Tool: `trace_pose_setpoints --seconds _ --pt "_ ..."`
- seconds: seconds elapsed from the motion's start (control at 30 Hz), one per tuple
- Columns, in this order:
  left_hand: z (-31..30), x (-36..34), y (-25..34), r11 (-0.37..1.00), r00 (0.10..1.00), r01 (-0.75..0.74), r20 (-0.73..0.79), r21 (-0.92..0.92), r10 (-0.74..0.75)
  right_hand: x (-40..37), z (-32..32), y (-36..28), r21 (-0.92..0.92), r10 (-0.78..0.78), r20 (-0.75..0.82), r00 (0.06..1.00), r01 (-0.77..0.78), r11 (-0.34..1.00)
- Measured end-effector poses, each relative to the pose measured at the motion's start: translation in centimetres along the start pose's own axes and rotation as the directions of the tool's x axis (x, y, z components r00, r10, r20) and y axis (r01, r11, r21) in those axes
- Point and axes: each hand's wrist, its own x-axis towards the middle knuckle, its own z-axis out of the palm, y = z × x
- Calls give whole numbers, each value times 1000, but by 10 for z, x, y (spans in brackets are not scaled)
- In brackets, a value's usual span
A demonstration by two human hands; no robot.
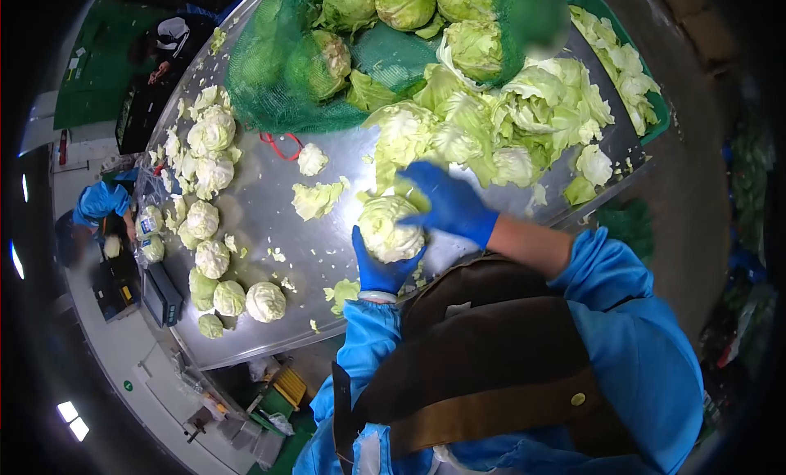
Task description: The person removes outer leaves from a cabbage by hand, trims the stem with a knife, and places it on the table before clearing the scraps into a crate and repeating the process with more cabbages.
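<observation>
A pale green cabbage (pixel 388 228) rests in my left hand (pixel 383 272), whose blue-gloved fingers cup it from below and the side. My right hand (pixel 452 203), also gloved in blue and slightly blurred, reaches over its upper right side. Between that thumb and fingers is a light green cabbage leaf (pixel 420 200) at the head's edge; the exact grip is partly hidden. Just beyond my hands, loose outer leaves (pixel 467 139) lie heaped on the metal table (pixel 270 205). One torn leaf (pixel 318 198) lies to the left of the cabbage.
A green mesh sack (pixel 286 107) holding several cabbages lies at the table's far side. Trimmed heads (pixel 213 174) line the left side. A green crate (pixel 647 115) of leaves stands at right, a red loop (pixel 281 147) near the sack. Another person (pixel 102 203) works at far left.
</observation>
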Motion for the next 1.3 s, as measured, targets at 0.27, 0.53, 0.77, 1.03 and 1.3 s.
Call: trace_pose_setpoints --seconds 0.27,0.53,0.77,1.03,1.3 --pt "45 5 18 886 833 244 -383 -394 -399 38 23 44 221 338 129 932 -359 907" --pt "-9 10 40 844 982 -153 -17 514 189 49 17 64 244 152 187 971 -195 950" --pt "34 25 58 163 888 -409 350 898 299 45 -5 93 -165 282 -150 948 -305 938" --pt "62 33 27 211 921 -89 0 974 390 -31 -41 -3 -277 104 60 993 -84 957" --pt "88 36 30 336 928 -57 -74 940 364 -48 -34 -3 -379 214 88 973 -166 910"
